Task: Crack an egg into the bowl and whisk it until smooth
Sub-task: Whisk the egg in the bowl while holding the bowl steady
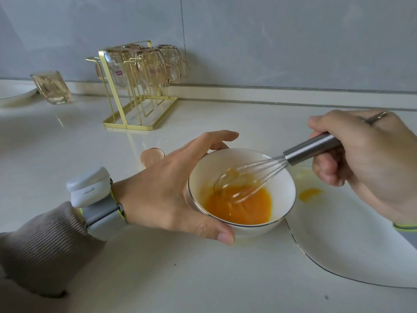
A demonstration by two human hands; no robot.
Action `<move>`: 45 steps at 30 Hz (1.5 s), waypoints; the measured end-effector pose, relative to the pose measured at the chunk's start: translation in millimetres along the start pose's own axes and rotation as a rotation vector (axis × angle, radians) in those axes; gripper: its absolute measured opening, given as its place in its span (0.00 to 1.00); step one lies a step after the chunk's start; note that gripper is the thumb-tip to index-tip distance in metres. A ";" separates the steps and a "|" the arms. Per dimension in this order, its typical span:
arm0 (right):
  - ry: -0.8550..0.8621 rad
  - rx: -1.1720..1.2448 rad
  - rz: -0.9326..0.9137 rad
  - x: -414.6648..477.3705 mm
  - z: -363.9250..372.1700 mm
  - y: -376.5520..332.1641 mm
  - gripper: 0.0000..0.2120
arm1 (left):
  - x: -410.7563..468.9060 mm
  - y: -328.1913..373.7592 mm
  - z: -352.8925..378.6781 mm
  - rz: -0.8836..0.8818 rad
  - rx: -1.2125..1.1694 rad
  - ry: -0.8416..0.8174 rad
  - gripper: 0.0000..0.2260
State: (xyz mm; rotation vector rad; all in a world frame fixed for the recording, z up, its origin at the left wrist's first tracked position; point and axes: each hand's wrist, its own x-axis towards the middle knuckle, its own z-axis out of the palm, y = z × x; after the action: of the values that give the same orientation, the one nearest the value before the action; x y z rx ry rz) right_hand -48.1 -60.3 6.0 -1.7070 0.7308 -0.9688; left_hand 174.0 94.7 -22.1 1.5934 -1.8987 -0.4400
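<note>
A small white bowl (279,177) with a thin dark rim stands on the white counter and holds orange beaten egg (239,206). My left hand (167,190) cups the bowl's left side, thumb at the near rim and fingers round the far rim. My right hand (370,159) grips the steel handle of a whisk (313,150). The blurred whisk wires dip into the egg. An empty eggshell (152,154) lies on the counter just behind my left hand.
A large white plate (352,251) lies right of the bowl with a smear of yolk (310,194) on it. At the back left stands a gold rack of glass mugs (140,84). Farther left are a tilted glass (50,86) and another plate (15,92).
</note>
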 end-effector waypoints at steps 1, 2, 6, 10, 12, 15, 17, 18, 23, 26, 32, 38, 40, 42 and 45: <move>0.007 -0.031 -0.018 0.3 -0.5 0.2 0.22 | 0.2 -0.3 0.0 0.001 0.001 0.000 0.54; 0.000 -0.052 -0.021 0.2 -0.9 -0.6 0.21 | 0.1 -0.5 0.1 0.004 0.001 -0.001 0.54; -0.020 0.031 0.024 0.1 -0.6 -2.4 0.23 | 0.5 0.1 0.2 0.002 -0.008 -0.005 0.54; -0.008 -0.062 -0.019 1.3 -2.1 -1.2 0.19 | 0.4 -0.1 0.0 -0.004 -0.003 -0.003 0.53; -0.036 -0.010 0.025 1.0 -1.5 -1.9 0.20 | 0.4 -0.1 0.2 -0.007 -0.001 -0.006 0.54; 0.009 -0.025 -0.015 1.6 -2.0 -0.5 0.22 | 0.1 0.2 0.1 -0.012 0.010 -0.008 0.55; 0.025 -0.093 -0.051 2.1 -3.2 -0.1 0.19 | 0.2 0.6 0.3 -0.011 0.010 -0.010 0.55; 0.014 -0.089 -0.040 2.3 -3.8 -0.2 0.18 | 0.6 0.6 0.7 -0.007 0.006 -0.012 0.54; 0.021 -0.018 -0.003 2.1 -3.1 -0.4 0.22 | 0.0 0.6 0.1 -0.006 -0.001 -0.005 0.54; 0.005 -0.034 0.001 2.8 -2.8 0.1 0.20 | -0.4 0.1 0.1 -0.008 0.000 -0.004 0.54; 0.007 -0.029 0.004 2.2 -0.9 -0.7 0.22 | -0.2 0.6 0.4 -0.006 -0.013 -0.003 0.54; -0.004 -0.035 -0.005 1.6 -1.3 -1.2 0.22 | 0.1 0.8 0.5 -0.010 -0.008 -0.003 0.53; -0.019 0.000 0.019 1.3 -0.8 -1.1 0.22 | 0.5 0.5 0.6 -0.005 -0.011 -0.006 0.53; -0.002 -0.005 0.001 2.1 -1.3 0.3 0.22 | 0.3 0.5 0.3 -0.008 -0.009 -0.005 0.53; -0.004 -0.048 -0.010 3.1 -2.0 1.0 0.21 | -0.2 -0.3 0.6 -0.009 -0.013 -0.004 0.53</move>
State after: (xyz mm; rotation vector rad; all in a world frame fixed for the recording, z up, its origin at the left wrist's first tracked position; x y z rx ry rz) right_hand -48.3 -64.1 6.3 -1.7555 0.7494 -0.9617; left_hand 173.9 94.7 -22.7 1.5946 -1.8887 -0.4592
